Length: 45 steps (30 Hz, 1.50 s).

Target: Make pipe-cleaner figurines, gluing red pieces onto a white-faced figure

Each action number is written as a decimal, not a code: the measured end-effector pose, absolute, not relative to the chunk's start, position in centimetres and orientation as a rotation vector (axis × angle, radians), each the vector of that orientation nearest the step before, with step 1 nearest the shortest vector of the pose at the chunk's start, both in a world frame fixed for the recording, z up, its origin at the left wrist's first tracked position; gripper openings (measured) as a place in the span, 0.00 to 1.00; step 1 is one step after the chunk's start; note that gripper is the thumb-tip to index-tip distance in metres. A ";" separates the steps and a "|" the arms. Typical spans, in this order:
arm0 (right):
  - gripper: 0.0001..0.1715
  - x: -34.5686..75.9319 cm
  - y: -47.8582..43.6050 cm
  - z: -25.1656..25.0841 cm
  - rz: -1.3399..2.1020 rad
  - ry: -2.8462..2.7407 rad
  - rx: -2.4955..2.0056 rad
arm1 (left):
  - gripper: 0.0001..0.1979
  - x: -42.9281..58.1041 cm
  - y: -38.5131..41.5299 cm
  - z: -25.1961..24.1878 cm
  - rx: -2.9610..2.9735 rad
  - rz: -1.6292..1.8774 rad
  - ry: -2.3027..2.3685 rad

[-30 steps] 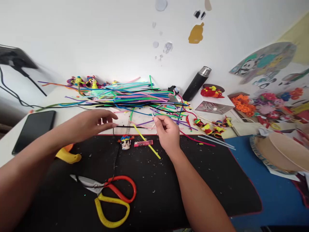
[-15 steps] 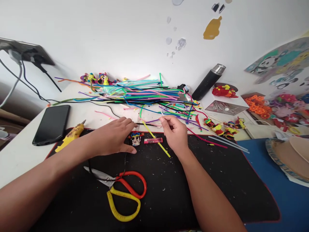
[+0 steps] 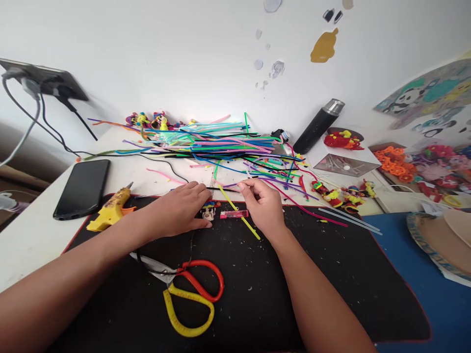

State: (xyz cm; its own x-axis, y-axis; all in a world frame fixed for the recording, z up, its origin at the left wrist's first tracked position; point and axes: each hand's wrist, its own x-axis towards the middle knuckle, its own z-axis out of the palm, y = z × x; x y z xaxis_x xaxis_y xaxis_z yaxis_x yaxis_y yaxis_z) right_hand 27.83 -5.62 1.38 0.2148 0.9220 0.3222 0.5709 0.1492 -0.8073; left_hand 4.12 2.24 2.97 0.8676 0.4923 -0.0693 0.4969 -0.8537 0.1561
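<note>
My left hand (image 3: 184,208) reaches over the mat with its thumb apart from its bent fingers. Between thumb and fingers lies a small face-shaped figure (image 3: 208,212) with a blue top, its left side covered by the hand. My right hand (image 3: 263,203) is closed in a pinch, thumb against forefinger, beside thin pipe cleaners; what is in the pinch, if anything, is hidden. A pink lighter (image 3: 234,214) lies between the hands, across a yellow pipe cleaner (image 3: 250,229). Nearer me, scissors (image 3: 189,294) with red and yellow handles rest on the black mat (image 3: 331,274).
A yellow glue gun (image 3: 110,210) and a black phone (image 3: 83,189) lie at left. Colourful pipe cleaners (image 3: 221,144) are heaped along the wall. A black flask (image 3: 318,126), a box (image 3: 344,165) and small figures (image 3: 340,195) stand at right, beyond them a round cardboard piece (image 3: 441,240).
My left hand has shifted slightly right, its thumb closer to the face figure, covering more of it. My right hand has moved a little left, still pinched. The view has shifted slightly.
</note>
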 end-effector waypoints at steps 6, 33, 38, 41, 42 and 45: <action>0.15 27.0 -6.0 1.6 0.541 -1.549 -1.538 | 0.21 4.3 2.3 4.1 2.963 0.085 0.794; 0.06 25.6 -6.4 1.5 0.555 -1.731 -1.518 | 0.21 5.2 0.6 5.6 3.165 0.195 0.894; 0.05 25.6 -6.4 1.4 0.526 -1.753 -1.523 | 0.21 5.3 0.5 5.7 3.155 0.178 0.873; 0.05 25.6 -6.4 1.4 0.521 -1.767 -1.529 | 0.20 5.3 0.4 5.7 3.126 0.190 0.877; 0.05 25.6 -6.4 1.3 0.518 -1.772 -1.533 | 0.20 5.3 0.4 5.8 3.116 0.197 0.875; 0.05 25.7 -6.4 1.3 0.506 -1.789 -1.537 | 0.20 5.4 0.4 5.8 3.105 0.208 0.865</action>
State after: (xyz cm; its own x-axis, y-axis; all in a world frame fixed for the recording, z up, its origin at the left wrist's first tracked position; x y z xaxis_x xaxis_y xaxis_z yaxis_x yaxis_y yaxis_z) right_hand 25.67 -6.39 1.33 -0.0369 0.9647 0.2609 0.6854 0.2144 -0.6959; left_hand 5.37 0.41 5.79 0.8487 0.5081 0.1469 0.5194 -0.8531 -0.0502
